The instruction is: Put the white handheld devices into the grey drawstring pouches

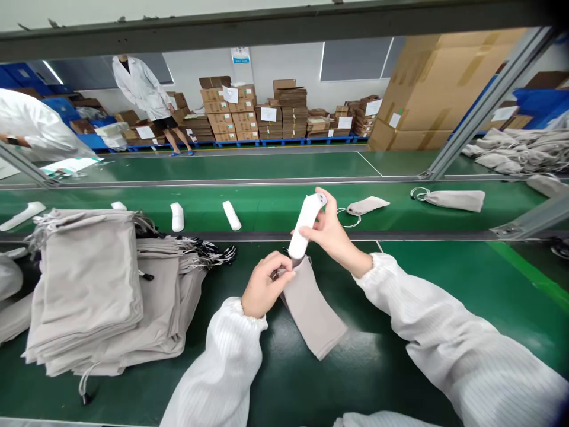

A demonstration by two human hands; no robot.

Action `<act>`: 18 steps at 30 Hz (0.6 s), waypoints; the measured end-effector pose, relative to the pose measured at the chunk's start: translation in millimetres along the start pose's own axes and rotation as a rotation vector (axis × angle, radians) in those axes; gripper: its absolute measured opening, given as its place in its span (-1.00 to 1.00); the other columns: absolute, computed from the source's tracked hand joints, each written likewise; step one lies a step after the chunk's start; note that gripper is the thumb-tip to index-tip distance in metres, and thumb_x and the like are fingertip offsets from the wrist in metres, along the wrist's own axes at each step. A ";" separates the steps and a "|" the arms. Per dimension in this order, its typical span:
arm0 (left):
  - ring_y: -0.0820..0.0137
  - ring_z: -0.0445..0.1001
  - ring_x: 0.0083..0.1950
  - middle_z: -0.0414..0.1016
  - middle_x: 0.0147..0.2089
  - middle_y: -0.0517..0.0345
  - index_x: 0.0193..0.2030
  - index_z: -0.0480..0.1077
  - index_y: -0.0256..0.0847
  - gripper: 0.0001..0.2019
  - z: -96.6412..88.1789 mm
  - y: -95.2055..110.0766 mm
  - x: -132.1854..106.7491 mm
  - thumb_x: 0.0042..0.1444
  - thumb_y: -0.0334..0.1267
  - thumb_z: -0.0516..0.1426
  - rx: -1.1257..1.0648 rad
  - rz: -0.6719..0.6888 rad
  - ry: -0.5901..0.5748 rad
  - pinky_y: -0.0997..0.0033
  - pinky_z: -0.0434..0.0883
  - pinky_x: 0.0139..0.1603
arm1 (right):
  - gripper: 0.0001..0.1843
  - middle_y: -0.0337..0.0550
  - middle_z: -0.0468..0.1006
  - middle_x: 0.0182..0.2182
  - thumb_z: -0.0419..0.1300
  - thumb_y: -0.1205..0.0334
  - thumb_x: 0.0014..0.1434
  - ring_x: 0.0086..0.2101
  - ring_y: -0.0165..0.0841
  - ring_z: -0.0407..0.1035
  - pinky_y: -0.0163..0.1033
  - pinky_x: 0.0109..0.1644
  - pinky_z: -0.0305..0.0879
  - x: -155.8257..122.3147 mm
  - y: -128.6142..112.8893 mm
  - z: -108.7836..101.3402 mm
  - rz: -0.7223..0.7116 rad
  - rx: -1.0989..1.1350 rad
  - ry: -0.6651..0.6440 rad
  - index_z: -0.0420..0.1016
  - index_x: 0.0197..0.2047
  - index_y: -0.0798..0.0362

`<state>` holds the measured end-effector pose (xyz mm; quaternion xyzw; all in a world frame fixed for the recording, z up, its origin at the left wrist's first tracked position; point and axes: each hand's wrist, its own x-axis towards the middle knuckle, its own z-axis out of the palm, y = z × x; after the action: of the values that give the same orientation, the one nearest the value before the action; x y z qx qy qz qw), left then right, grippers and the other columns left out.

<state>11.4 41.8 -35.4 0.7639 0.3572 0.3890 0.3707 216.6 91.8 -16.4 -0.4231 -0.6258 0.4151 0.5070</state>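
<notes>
My right hand [329, 232] grips a slim white handheld device [304, 224], held upright with its lower end at the mouth of a beige drawstring pouch [312, 308]. My left hand [264, 283] pinches the pouch's open top edge, and the pouch lies tilted on the green bench below. Both arms wear white ribbed sleeves.
A thick stack of beige pouches [102, 290] lies at my left. On the green conveyor [267, 207] lie more white devices [232, 215] and filled pouches [453, 200]. More pouches pile at the far right [520, 151]. A person in a white coat [144, 89] stands by cardboard boxes [231, 112].
</notes>
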 end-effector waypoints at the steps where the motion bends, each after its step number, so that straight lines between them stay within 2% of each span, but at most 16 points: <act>1: 0.43 0.29 -0.33 0.31 -0.34 0.24 -0.38 0.36 -0.18 -0.88 1.4 4.3 1.0 0.18 -0.30 0.19 -0.083 -0.012 0.019 0.37 0.22 -0.23 | 0.09 0.01 0.27 0.21 0.28 0.01 0.17 -0.18 -0.24 0.52 -0.11 -0.18 0.55 -9.9 -4.1 1.1 -0.002 0.061 -0.007 -0.49 0.43 -0.34; 2: 0.42 0.30 -0.30 0.32 -0.31 0.21 -0.39 0.38 -0.19 -0.88 3.7 8.6 2.0 0.15 -0.30 0.22 -0.146 -0.020 0.049 0.39 0.23 -0.23 | 0.02 -0.03 0.30 0.18 0.29 -0.01 0.17 -0.18 -0.25 0.52 -0.11 -0.17 0.55 -18.0 -6.6 2.4 -0.006 0.108 -0.025 -0.36 0.43 -0.34; 4: 0.39 0.35 -0.19 0.35 -0.22 0.15 -0.39 0.41 -0.20 -0.89 9.1 16.6 3.8 0.10 -0.30 0.26 -0.225 -0.031 0.157 0.39 0.28 -0.15 | -0.32 -0.07 0.37 0.09 0.21 -0.08 0.25 -0.11 -0.25 0.48 -0.12 -0.09 0.51 -29.9 -7.5 5.1 -0.008 0.140 -0.097 0.04 0.35 -0.23; 5: 0.36 0.37 -0.11 0.36 -0.16 0.12 -0.39 0.43 -0.20 -0.89 11.6 20.3 4.4 0.08 -0.30 0.27 -0.249 -0.040 0.223 0.39 0.29 -0.10 | -0.50 -0.07 0.41 0.04 0.14 -0.10 0.30 -0.08 -0.25 0.45 -0.13 -0.05 0.47 -35.0 -7.0 5.9 -0.005 0.120 -0.150 0.25 0.24 -0.14; 6: 0.34 0.37 -0.04 0.36 -0.10 0.10 -0.39 0.44 -0.21 -0.90 13.2 23.6 4.8 0.07 -0.31 0.28 -0.268 -0.053 0.284 0.40 0.30 -0.06 | -0.60 -0.07 0.44 -0.03 0.08 -0.11 0.34 -0.10 -0.27 0.43 -0.15 -0.04 0.44 -40.2 -6.9 6.1 0.007 0.089 -0.202 0.40 0.10 -0.06; 7: 0.33 0.37 0.00 0.36 -0.06 0.09 -0.40 0.44 -0.21 -0.90 13.9 26.5 4.9 0.05 -0.32 0.29 -0.285 -0.075 0.324 0.41 0.30 -0.05 | -0.62 -0.09 0.46 -0.12 0.05 -0.11 0.36 -0.16 -0.31 0.41 -0.18 -0.09 0.41 -46.0 -7.8 5.3 0.036 0.062 -0.259 0.47 -0.02 -0.01; 9: 0.39 0.38 -0.10 0.37 -0.09 0.10 -0.41 0.43 -0.22 -0.87 11.3 30.5 4.2 0.02 -0.31 0.31 -0.339 -0.155 0.340 0.48 0.31 -0.17 | -0.67 -0.23 0.38 -0.39 0.09 -0.06 0.36 -0.42 -0.43 0.27 -0.30 -0.35 0.28 -60.5 -15.4 0.1 0.154 0.104 -0.336 0.48 -0.11 0.03; 10: 0.46 0.36 -0.23 0.37 -0.16 0.13 -0.41 0.41 -0.22 -0.84 8.4 31.4 3.7 0.00 -0.29 0.32 -0.385 -0.209 0.336 0.51 0.28 -0.29 | -0.73 -0.34 0.24 -0.51 0.14 -0.01 0.33 -0.54 -0.49 0.11 -0.36 -0.48 0.12 -68.7 -22.6 -4.6 0.226 0.185 -0.334 0.44 -0.12 0.02; 12: 0.58 0.17 -0.49 0.29 -0.35 0.25 -0.40 0.36 -0.20 -0.78 1.2 31.1 2.7 0.01 -0.22 0.32 -0.503 -0.313 0.357 0.55 0.11 -0.51 | -0.86 -0.47 -0.05 -0.59 0.19 0.12 0.31 -0.63 -0.55 -0.20 -0.39 -0.57 -0.19 -84.1 -43.0 -17.6 0.331 0.391 -0.242 0.34 -0.15 -0.03; 13: 0.60 0.07 -0.55 0.23 -0.42 0.30 -0.37 0.35 -0.19 -0.77 -2.0 29.7 2.3 0.03 -0.18 0.31 -0.549 -0.341 0.379 0.56 0.02 -0.57 | -0.89 -0.49 -0.13 -0.59 0.19 0.17 0.32 -0.64 -0.56 -0.30 -0.38 -0.57 -0.25 -89.6 -54.9 -25.2 0.347 0.480 -0.177 0.30 -0.17 -0.05; 15: 0.60 0.02 -0.57 0.22 -0.41 0.32 -0.29 0.37 -0.16 -0.81 -5.7 24.2 1.3 0.08 -0.14 0.27 -0.534 -0.315 0.403 0.55 0.00 -0.58 | -0.89 -0.48 -0.19 -0.57 0.16 0.23 0.34 -0.63 -0.56 -0.38 -0.36 -0.57 -0.27 -92.2 -77.6 -40.5 0.315 0.585 -0.050 0.25 -0.20 -0.06; 18: 0.54 0.20 -0.45 0.36 -0.21 0.19 -0.18 0.45 -0.14 -0.85 -4.1 8.3 -5.0 0.08 -0.28 0.23 -0.175 -0.200 0.334 0.50 0.23 -0.42 | -0.88 -0.46 -0.17 -0.57 0.18 0.29 0.30 -0.63 -0.52 -0.33 -0.36 -0.57 -0.16 -69.6 -95.4 -59.1 0.108 0.549 0.158 0.27 -0.21 -0.05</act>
<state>7.8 34.9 -28.3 0.6146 0.4524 0.5010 0.4081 273.4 2.6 62.7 -0.3339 -0.4251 0.5610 0.6270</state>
